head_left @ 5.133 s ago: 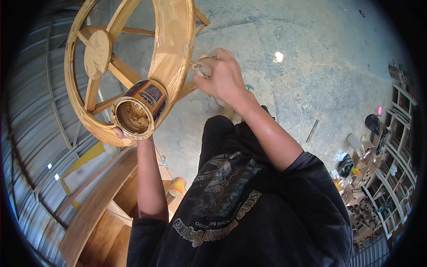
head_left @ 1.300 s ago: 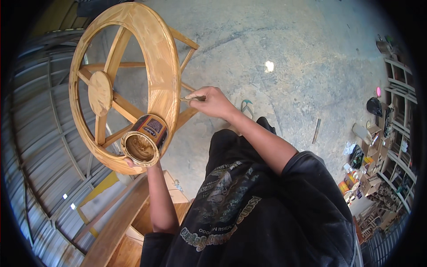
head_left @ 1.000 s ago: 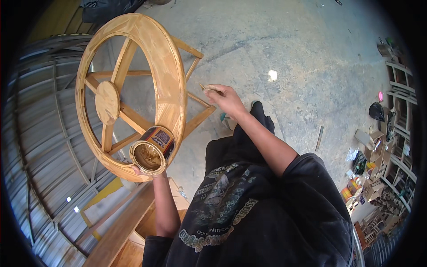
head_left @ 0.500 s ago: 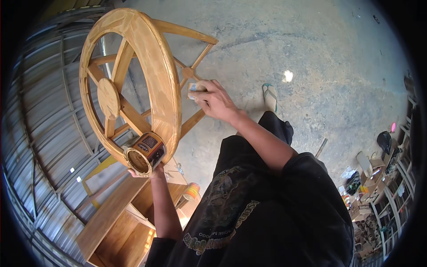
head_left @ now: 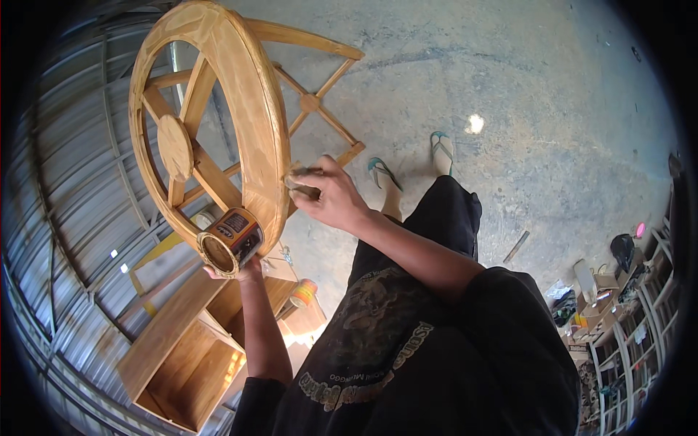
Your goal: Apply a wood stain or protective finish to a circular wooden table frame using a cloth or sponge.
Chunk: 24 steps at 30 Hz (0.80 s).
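A round wooden table frame (head_left: 256, 120) stands at the left, its broad ring, crossed bars and central disc coated a glossy golden brown in streaks. My left hand (head_left: 249, 269) grips an open tin can (head_left: 240, 234) with a dark label from below. The can tilts beside the ring's lower edge, and brown residue coats its mouth and inside. My right hand (head_left: 333, 195) pinches a small stained pad (head_left: 298, 179), cloth or sponge I cannot tell, against the ring's right outer edge. Its fingers partly hide the pad.
An open-fronted wooden cabinet (head_left: 171, 349) is at the lower left, with a yellow-and-orange can (head_left: 304, 292) near it. Corrugated metal sheeting (head_left: 69, 189) lines the left. A short bar (head_left: 517, 246) lies on the concrete floor (head_left: 552, 145); cardboard boxes and a black bag (head_left: 623, 251) sit at the right.
My right hand has moved down and left, bringing the pad onto the ring's edge. The can and my left hand appear slightly lower and further left as the view shifts; both my feet now show.
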Tool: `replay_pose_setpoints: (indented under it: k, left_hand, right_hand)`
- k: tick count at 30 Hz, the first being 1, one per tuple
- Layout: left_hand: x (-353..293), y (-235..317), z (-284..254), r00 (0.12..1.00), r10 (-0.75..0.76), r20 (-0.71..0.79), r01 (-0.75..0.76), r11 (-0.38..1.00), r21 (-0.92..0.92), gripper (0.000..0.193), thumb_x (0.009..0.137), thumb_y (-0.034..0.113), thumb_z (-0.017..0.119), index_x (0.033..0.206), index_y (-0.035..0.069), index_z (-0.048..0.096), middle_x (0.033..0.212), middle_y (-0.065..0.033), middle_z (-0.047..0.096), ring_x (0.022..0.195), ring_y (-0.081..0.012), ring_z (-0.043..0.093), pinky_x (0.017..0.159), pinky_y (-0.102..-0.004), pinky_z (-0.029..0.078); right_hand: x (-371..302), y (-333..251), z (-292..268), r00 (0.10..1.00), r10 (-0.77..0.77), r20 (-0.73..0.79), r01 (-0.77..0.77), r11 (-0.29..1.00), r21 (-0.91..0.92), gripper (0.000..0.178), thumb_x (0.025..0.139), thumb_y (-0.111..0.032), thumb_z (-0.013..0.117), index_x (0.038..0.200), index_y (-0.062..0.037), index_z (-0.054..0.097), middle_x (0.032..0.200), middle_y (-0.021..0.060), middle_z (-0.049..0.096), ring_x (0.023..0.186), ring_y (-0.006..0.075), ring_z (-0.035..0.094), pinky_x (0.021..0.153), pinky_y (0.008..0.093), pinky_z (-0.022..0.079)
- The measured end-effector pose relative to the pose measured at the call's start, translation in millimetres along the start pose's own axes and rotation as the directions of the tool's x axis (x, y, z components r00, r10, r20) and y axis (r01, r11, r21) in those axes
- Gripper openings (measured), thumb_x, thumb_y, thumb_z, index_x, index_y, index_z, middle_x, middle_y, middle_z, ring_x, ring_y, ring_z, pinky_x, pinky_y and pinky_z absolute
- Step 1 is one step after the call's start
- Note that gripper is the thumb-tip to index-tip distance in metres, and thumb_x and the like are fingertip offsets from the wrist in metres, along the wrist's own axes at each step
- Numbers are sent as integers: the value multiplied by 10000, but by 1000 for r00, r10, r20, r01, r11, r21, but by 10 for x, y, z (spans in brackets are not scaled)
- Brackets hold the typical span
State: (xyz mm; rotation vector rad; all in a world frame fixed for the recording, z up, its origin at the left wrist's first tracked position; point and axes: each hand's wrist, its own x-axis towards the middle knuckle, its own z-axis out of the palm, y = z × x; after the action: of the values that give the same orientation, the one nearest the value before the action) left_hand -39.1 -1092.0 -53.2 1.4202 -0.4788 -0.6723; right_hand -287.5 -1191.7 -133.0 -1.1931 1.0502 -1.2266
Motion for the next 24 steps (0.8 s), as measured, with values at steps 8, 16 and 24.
replay_pose_setpoints:
  k: [8,16,24]
  left_hand:
    - [-90,-11,356,996,-13,-86,16,999,33,924,784,789,322,1428,132,408,1393,-121,486,1262,-352,483,1069,-533,392]
    - [-107,149,372,990,-44,-131,43,999,-10,896,786,772,331,1413,141,436,1372,-116,507,1254,-352,490,1071,-532,386]
    - [3,297,422,993,-17,-115,12,999,-46,861,787,760,344,1400,167,452,1372,-95,509,1259,-339,484,1064,-537,384]
  right_hand:
    - [674,82,-423,990,142,-11,-141,987,76,275,750,-163,724,1009,-72,725,798,95,623,690,212,611,641,317,509]
    - [459,52,-536,978,79,192,-66,995,-73,240,748,-109,677,979,-72,729,852,114,657,860,248,635,717,342,514]
    - [1633,-12,-837,974,-123,192,160,969,-186,353,859,-127,659,1209,-90,636,1269,99,561,1111,267,567,857,342,510]
